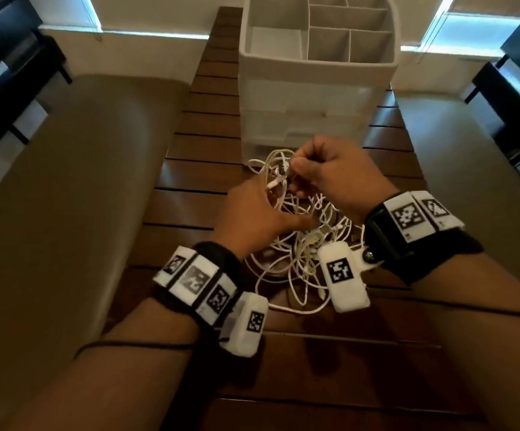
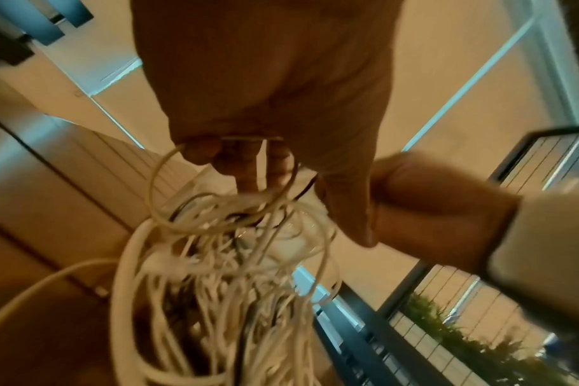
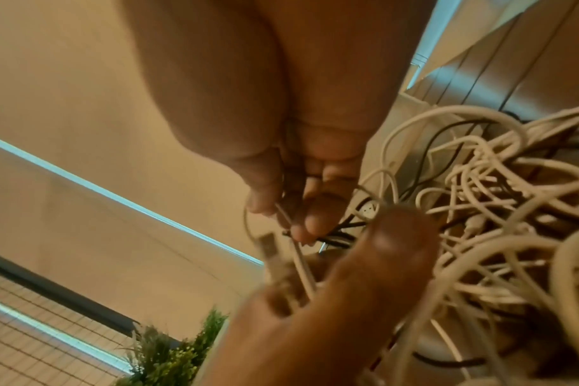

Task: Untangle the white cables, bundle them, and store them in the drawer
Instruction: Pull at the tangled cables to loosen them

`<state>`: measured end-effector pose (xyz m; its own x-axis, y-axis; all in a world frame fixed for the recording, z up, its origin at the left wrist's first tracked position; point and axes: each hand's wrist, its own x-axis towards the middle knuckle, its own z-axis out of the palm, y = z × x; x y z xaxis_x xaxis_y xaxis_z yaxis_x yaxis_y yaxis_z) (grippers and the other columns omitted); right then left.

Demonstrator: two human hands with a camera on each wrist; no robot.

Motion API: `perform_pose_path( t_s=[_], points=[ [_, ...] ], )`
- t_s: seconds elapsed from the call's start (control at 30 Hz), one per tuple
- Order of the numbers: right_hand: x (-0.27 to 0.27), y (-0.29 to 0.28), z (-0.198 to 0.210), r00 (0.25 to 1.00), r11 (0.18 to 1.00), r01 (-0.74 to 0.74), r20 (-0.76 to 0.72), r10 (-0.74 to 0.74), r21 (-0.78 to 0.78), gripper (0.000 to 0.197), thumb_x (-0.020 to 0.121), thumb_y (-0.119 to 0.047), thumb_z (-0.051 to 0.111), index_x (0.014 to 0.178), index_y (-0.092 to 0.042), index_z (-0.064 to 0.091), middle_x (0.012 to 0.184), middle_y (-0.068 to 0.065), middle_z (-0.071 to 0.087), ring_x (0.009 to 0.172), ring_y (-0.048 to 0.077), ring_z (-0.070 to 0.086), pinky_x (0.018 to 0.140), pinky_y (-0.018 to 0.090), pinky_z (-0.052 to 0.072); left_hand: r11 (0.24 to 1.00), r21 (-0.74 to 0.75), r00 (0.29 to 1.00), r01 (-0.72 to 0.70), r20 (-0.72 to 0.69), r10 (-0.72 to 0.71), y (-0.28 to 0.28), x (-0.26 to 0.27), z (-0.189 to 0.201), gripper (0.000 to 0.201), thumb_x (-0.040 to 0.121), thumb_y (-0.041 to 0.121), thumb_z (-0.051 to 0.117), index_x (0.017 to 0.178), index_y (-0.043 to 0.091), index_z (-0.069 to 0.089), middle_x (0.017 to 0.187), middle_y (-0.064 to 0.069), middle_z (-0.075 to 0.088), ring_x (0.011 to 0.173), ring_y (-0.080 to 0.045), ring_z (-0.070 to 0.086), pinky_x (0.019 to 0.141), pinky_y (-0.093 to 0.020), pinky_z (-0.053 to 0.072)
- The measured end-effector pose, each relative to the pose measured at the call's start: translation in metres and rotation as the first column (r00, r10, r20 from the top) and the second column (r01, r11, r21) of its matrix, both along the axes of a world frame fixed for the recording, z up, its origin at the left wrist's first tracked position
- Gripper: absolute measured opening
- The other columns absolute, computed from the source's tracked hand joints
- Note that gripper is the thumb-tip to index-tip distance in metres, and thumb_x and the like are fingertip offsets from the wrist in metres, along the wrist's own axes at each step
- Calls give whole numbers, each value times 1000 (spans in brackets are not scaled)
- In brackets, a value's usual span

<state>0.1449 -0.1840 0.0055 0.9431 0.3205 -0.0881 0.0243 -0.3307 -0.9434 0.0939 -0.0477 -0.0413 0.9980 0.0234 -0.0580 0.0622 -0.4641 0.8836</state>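
A tangle of thin white cables (image 1: pixel 302 247) lies on the dark slatted wooden table (image 1: pixel 190 169), just in front of the white drawer unit (image 1: pixel 308 113). My left hand (image 1: pixel 252 219) holds loops of the cables (image 2: pixel 222 209) with curled fingers at the tangle's left side. My right hand (image 1: pixel 324 172) pinches one white cable (image 3: pixel 298 250) between thumb and fingertips at the top of the heap. A cable plug (image 3: pixel 268 245) shows blurred just below that pinch. A few thin black strands run through the white cables (image 3: pixel 480 209).
The drawer unit has an open divided organiser tray (image 1: pixel 317 29) on top, and its drawers look closed. Beige cushioned seats (image 1: pixel 65 197) flank the table on both sides. Black furniture (image 1: pixel 513 98) stands at the far right and far left. A green plant (image 3: pixel 169 355) shows in the right wrist view.
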Motion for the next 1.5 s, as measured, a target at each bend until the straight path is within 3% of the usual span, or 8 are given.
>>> perform_pose_path(
  t_s=[0.23,0.33,0.47,0.67,0.87,1.1,1.37,1.5],
  points=[
    [-3,-14,-4,994,991,69,-88,-59,112,14,97,-4,48,86,-11,55,85,9,68,82,24,65,76,40,55,987,-83,990,-141,0,141,20,21,-12,15,84,22,73,77,10,69,72,-11,68,60,-10,59,59,-30,47],
    [-1,-15,5,994,963,96,-73,-81,250,17,97,-3,45,84,-11,52,74,8,59,71,20,60,70,37,56,986,-76,988,-150,26,152,31,27,-4,12,81,24,75,82,12,72,79,-8,72,74,-24,68,71,-41,54],
    [4,-11,15,992,949,128,-51,-119,288,20,98,-6,44,80,-12,51,68,5,53,64,17,57,67,35,55,987,66,987,-145,74,140,38,27,6,16,78,29,79,83,16,71,78,-2,71,70,-16,66,66,-34,53],
    [-1,-17,10,1000,1000,6,-15,-6,29,10,96,-7,50,88,-10,55,85,9,70,75,16,69,61,21,54,992,-124,999,14,43,-8,42,9,31,30,71,38,80,89,15,72,86,0,73,80,-12,69,70,-18,56],
    [-8,-13,4,1000,997,-26,-8,26,67,11,93,-2,54,96,7,58,93,21,69,82,24,69,69,25,58,997,-77,1000,-8,-15,7,23,20,18,27,68,29,86,85,17,70,75,5,68,64,-3,64,59,-17,52],
    [-10,-19,-18,999,996,-46,5,47,-74,9,94,-1,52,86,-5,56,85,15,68,80,22,67,77,40,57,978,-137,986,-160,-72,151,20,20,1,14,86,12,66,78,1,68,67,-5,65,54,-9,55,51,-20,46],
    [-11,-26,-8,978,893,145,-197,-65,427,18,99,-5,40,83,-8,48,69,6,50,68,21,61,66,36,57,939,-225,960,-261,-160,228,42,22,-1,10,88,10,58,81,13,65,63,3,63,52,-8,56,51,-22,45],
    [4,-27,16,964,793,251,-219,-151,555,21,100,-14,42,80,-11,51,59,0,45,55,15,45,54,28,40,958,-133,965,-253,-109,240,46,26,1,8,87,13,61,80,14,57,73,-1,56,64,-14,51,61,-31,42]
  ],
)
